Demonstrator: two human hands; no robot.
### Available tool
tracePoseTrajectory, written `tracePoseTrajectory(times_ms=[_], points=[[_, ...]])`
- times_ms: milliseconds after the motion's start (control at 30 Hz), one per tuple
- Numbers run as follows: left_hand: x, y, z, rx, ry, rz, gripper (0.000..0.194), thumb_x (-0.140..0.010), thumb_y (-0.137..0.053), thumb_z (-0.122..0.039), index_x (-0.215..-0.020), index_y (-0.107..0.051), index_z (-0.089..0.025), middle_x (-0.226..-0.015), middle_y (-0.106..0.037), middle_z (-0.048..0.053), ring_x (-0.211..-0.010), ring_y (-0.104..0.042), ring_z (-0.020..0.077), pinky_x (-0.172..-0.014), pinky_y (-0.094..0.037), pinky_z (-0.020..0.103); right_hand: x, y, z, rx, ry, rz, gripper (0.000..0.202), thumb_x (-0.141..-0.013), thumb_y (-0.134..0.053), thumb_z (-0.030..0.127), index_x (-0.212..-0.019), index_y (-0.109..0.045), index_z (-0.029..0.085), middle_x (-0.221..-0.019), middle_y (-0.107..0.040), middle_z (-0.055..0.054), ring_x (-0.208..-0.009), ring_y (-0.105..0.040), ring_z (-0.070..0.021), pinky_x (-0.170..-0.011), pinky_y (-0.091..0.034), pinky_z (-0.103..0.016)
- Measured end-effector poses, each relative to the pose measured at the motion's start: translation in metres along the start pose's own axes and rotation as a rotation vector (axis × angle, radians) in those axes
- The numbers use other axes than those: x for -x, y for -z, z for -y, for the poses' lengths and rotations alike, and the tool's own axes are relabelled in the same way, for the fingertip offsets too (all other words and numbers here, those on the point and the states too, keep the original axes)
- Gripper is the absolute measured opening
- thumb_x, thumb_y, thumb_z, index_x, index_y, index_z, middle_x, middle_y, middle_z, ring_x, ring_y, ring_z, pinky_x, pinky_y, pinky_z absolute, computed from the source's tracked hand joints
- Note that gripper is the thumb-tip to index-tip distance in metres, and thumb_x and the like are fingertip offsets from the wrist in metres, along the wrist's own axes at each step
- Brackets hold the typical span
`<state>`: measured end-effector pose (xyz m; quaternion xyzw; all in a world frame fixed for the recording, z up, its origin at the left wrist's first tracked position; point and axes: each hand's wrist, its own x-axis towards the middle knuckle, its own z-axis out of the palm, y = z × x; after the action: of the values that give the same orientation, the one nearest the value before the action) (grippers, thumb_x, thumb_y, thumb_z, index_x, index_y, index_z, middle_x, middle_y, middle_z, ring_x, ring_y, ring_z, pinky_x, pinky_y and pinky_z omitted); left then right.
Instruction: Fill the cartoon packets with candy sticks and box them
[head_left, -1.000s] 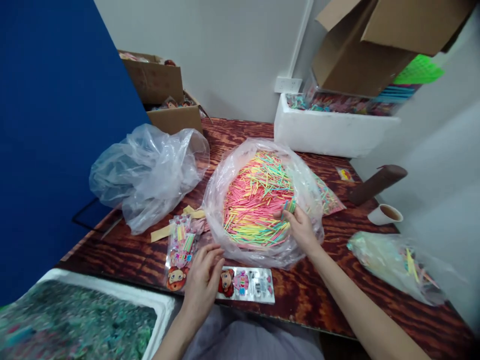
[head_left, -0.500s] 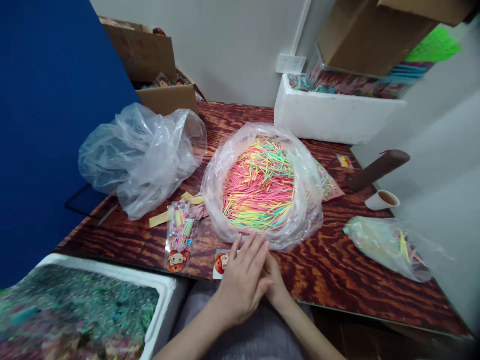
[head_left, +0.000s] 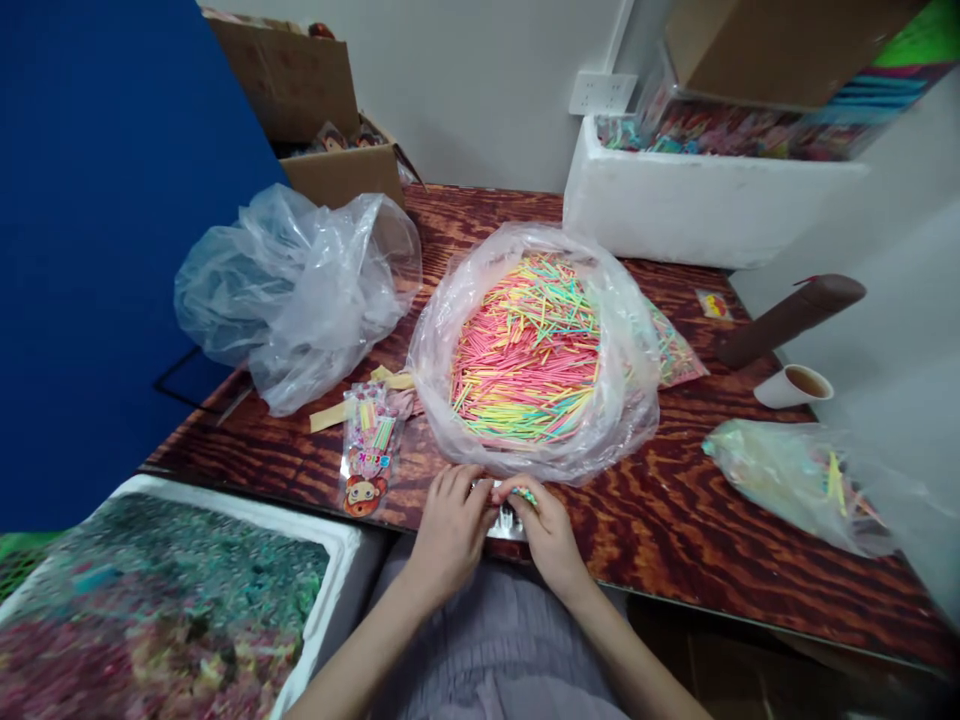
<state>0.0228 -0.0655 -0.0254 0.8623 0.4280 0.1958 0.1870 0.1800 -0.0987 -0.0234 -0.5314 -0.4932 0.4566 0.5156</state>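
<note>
At the table's front edge my two hands are close together. My right hand (head_left: pixel 549 530) is closed around a small bundle of thin coloured sticks (head_left: pixel 523 493), whose ends show above the fingers. My left hand (head_left: pixel 450 525) has its fingers curled at the edge of a small shiny packet (head_left: pixel 506 524), which lies between the hands and is partly hidden. Just beyond them a clear plastic bag (head_left: pixel 626 440) stands with its mouth rolled open, full of pink, yellow and green sticks (head_left: pixel 525 370). To the left lies a filled packet with a cartoon face (head_left: pixel 365 492).
A crumpled clear bag (head_left: pixel 300 310) is at the left, before a cardboard box (head_left: pixel 341 178). On the right are a paper cup (head_left: pixel 780 388), a brown cylinder (head_left: pixel 795 320) and a bag of sticks (head_left: pixel 780 480). White foam boxes stand back right (head_left: pixel 697 205) and front left (head_left: pixel 341 540).
My hands were pressed together and have moved apart. The sticks in my right hand now show, and the small packet is between the hands. The camera view has shifted slightly.
</note>
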Motion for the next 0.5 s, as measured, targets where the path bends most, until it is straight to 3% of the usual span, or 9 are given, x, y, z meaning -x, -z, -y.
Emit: tracePoseTrajectory(times_ms=[100, 333, 500], points=[[-0.009, -0.002, 0.000, -0.021, -0.016, 0.045, 0.033, -0.084, -0.062, -0.024, -0.117, -0.056, -0.020, -0.117, -0.059, 0.009, -0.113, -0.050, 0.0273, -0.105, -0.032, 0.051, -0.001, 0.001, 0.006, 0.008, 0.019, -0.011, 0.018, -0.093, -0.053, 0.033, -0.085, -0.067, 0.023, -0.084, -0.067, -0.002, -0.081, -0.061, -0.0193, -0.077, -0.045, -0.028], [-0.028, 0.005, 0.007, 0.099, 0.133, 0.119, 0.013, -0.081, -0.063, -0.021, -0.090, -0.055, -0.021, -0.094, -0.058, 0.003, -0.093, -0.054, 0.0223, -0.081, -0.039, 0.035, -0.001, 0.009, 0.014, 0.058, 0.064, 0.002, 0.017, -0.094, -0.052, 0.028, -0.089, -0.068, 0.025, -0.088, -0.067, -0.002, -0.084, -0.061, -0.0193, -0.082, -0.044, -0.029], [-0.037, 0.010, 0.012, 0.100, 0.121, 0.161, 0.002, -0.085, -0.057, -0.019, -0.084, -0.056, -0.020, -0.088, -0.058, 0.002, -0.083, -0.056, 0.0193, -0.073, -0.038, 0.031, -0.002, 0.010, 0.020, 0.048, 0.084, 0.008, 0.017, -0.094, -0.051, 0.027, -0.088, -0.067, 0.023, -0.088, -0.067, -0.002, -0.086, -0.061, -0.0195, -0.082, -0.045, -0.028]])
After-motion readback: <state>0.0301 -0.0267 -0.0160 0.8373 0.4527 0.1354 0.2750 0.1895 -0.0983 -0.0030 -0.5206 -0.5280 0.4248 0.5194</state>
